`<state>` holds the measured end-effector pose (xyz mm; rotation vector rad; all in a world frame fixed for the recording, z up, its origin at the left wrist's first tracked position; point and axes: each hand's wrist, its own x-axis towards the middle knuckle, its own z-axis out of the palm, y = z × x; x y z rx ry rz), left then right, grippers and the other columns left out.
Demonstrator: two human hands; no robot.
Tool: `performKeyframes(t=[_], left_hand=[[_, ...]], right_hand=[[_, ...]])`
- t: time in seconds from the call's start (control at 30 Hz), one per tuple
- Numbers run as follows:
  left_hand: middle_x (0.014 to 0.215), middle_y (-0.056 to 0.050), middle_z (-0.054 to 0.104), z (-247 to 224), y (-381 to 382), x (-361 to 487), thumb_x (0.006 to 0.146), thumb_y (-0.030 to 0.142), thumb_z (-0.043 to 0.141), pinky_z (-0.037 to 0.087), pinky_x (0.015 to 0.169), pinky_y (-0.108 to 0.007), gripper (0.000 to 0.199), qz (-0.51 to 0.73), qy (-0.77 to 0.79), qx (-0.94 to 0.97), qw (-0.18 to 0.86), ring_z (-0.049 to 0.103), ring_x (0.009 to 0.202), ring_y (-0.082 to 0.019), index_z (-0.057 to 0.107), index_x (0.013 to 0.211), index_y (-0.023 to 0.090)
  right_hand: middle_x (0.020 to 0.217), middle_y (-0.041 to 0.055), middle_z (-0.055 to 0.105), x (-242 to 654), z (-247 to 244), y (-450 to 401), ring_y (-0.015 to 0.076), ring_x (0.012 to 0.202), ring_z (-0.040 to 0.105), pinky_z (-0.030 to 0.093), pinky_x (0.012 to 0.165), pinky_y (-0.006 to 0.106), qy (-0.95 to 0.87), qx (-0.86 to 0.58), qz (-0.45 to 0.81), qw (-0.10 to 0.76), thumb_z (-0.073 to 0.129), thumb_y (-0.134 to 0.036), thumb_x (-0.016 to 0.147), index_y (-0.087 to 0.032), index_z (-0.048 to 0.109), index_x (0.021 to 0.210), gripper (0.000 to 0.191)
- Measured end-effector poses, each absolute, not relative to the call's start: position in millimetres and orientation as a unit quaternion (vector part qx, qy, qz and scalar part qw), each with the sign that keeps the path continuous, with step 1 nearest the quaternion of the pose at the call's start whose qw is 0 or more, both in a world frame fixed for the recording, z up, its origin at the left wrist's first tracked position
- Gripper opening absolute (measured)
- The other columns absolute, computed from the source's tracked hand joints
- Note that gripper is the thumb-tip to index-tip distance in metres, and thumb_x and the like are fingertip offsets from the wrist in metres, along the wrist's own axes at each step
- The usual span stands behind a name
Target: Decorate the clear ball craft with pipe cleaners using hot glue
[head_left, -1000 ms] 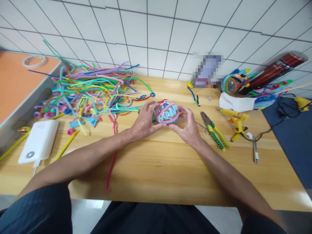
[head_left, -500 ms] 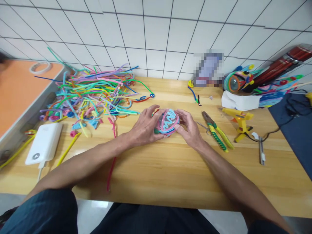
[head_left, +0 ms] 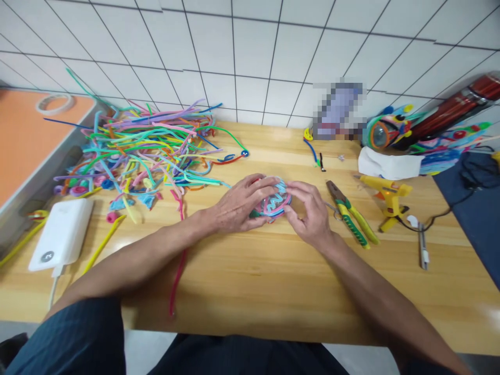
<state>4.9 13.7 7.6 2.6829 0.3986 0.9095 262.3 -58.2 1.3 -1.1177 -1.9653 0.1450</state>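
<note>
Between my two hands is a rounded pipe-cleaner craft piece, with a pink and blue rim and a light-blue zigzag over a see-through middle. My left hand is closed round its left side, its fingers lying across the top and covering part of it. My right hand grips the right rim between thumb and fingers. A red pipe cleaner runs under my left forearm toward the table's front edge. Right of my right hand lie green-and-yellow pliers.
A heap of coloured pipe cleaners fills the back left, near a white power bank. To the right are a yellow glue gun, a craft knife, white paper and a red thermos.
My left hand's fingers have come down farther across the top of the craft piece. My right hand still holds its right rim. The view has shifted slightly.
</note>
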Motion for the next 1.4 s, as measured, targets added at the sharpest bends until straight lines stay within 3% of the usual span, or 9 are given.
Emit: performKeyframes(t=[0.3, 0.53, 0.73, 0.87, 0.97, 1.1, 1.2, 1.3, 1.4], left_hand=[[0.169, -0.021, 0.056, 5.1, 15.1, 2.9, 0.105, 0.048, 0.068, 0.048, 0.128, -0.066, 0.060, 0.301, 0.146, 0.931, 0.143, 0.056, 0.156, -0.034, 0.049, 0.157, 0.024], [0.167, -0.023, 0.057, 5.5, 14.9, 3.5, 0.106, 0.044, 0.070, 0.050, 0.127, -0.064, 0.070, 0.332, 0.123, 0.927, 0.123, 0.056, 0.157, -0.033, 0.037, 0.165, 0.025], [0.165, -0.023, 0.058, 6.5, 14.3, 3.0, 0.105, 0.043, 0.071, 0.051, 0.126, -0.062, 0.070, 0.337, 0.126, 0.926, 0.111, 0.058, 0.154, -0.034, 0.039, 0.164, 0.025], [0.163, -0.021, 0.060, 4.8, 14.2, 2.5, 0.103, 0.039, 0.071, 0.052, 0.125, -0.063, 0.066, 0.332, 0.137, 0.925, 0.121, 0.060, 0.151, -0.035, 0.042, 0.161, 0.026], [0.162, -0.019, 0.061, 3.8, 14.2, 2.5, 0.102, 0.038, 0.073, 0.052, 0.124, -0.064, 0.064, 0.330, 0.140, 0.926, 0.121, 0.059, 0.151, -0.037, 0.045, 0.158, 0.027], [0.160, -0.020, 0.062, 3.6, 13.6, 3.4, 0.100, 0.037, 0.075, 0.053, 0.124, -0.063, 0.066, 0.348, 0.132, 0.921, 0.113, 0.059, 0.151, -0.037, 0.044, 0.158, 0.026], [0.159, -0.020, 0.063, 3.2, 12.7, 4.1, 0.100, 0.035, 0.076, 0.053, 0.123, -0.062, 0.068, 0.361, 0.127, 0.916, 0.120, 0.059, 0.151, -0.037, 0.045, 0.159, 0.025], [0.160, -0.019, 0.063, 2.3, 12.5, 4.3, 0.098, 0.035, 0.078, 0.052, 0.125, -0.064, 0.068, 0.356, 0.137, 0.915, 0.134, 0.059, 0.151, -0.037, 0.048, 0.159, 0.026], [0.161, -0.019, 0.062, 1.1, 13.0, 4.0, 0.098, 0.033, 0.077, 0.051, 0.126, -0.065, 0.068, 0.354, 0.139, 0.914, 0.143, 0.059, 0.151, -0.037, 0.048, 0.159, 0.026]], right_hand=[[0.145, 0.0088, 0.077, 261.5, -3.7, -58.1, 0.0353, 0.134, 0.073, 0.057, 0.118, 0.064, -0.794, -0.452, 0.048, 0.404, 0.065, -0.033, 0.104, -0.035, 0.069, 0.147, 0.043], [0.146, 0.0090, 0.078, 258.4, -4.3, -58.7, 0.0337, 0.133, 0.074, 0.060, 0.115, 0.061, -0.792, -0.441, 0.029, 0.421, 0.063, -0.031, 0.106, -0.033, 0.067, 0.151, 0.045], [0.141, 0.0090, 0.080, 255.7, 4.5, -59.9, 0.0339, 0.130, 0.075, 0.060, 0.113, 0.062, -0.783, -0.454, 0.048, 0.422, 0.064, -0.035, 0.106, -0.033, 0.073, 0.141, 0.036], [0.118, 0.0072, 0.086, 256.8, 27.9, -64.0, 0.0305, 0.113, 0.080, 0.063, 0.103, 0.054, -0.738, -0.496, 0.068, 0.452, 0.062, -0.042, 0.108, -0.031, 0.079, 0.116, 0.022], [0.086, 0.0023, 0.081, 269.2, 46.9, -72.0, 0.0246, 0.084, 0.076, 0.062, 0.084, 0.044, -0.644, -0.589, 0.088, 0.480, 0.060, -0.047, 0.109, -0.029, 0.075, 0.088, 0.031], [0.069, -0.0025, 0.064, 319.6, 52.4, -93.9, 0.0198, 0.071, 0.064, 0.058, 0.077, 0.037, -0.528, -0.680, 0.058, 0.505, 0.070, -0.050, 0.100, -0.027, 0.063, 0.073, 0.036], [0.088, 0.0007, 0.069, 380.6, 40.0, -109.4, 0.0227, 0.082, 0.067, 0.059, 0.086, 0.044, -0.418, -0.754, -0.027, 0.506, 0.079, -0.052, 0.087, -0.027, 0.062, 0.085, 0.030], [0.102, 0.0091, 0.069, 438.3, 23.5, -109.4, 0.0312, 0.101, 0.067, 0.055, 0.098, 0.053, -0.346, -0.814, -0.070, 0.461, 0.098, -0.047, 0.062, -0.030, 0.054, 0.087, 0.053], [0.081, 0.0032, 0.063, 473.9, 12.1, -94.7, 0.0295, 0.087, 0.065, 0.055, 0.085, 0.049, -0.393, -0.814, -0.033, 0.425, 0.099, -0.056, 0.060, -0.031, 0.052, 0.077, 0.056]])
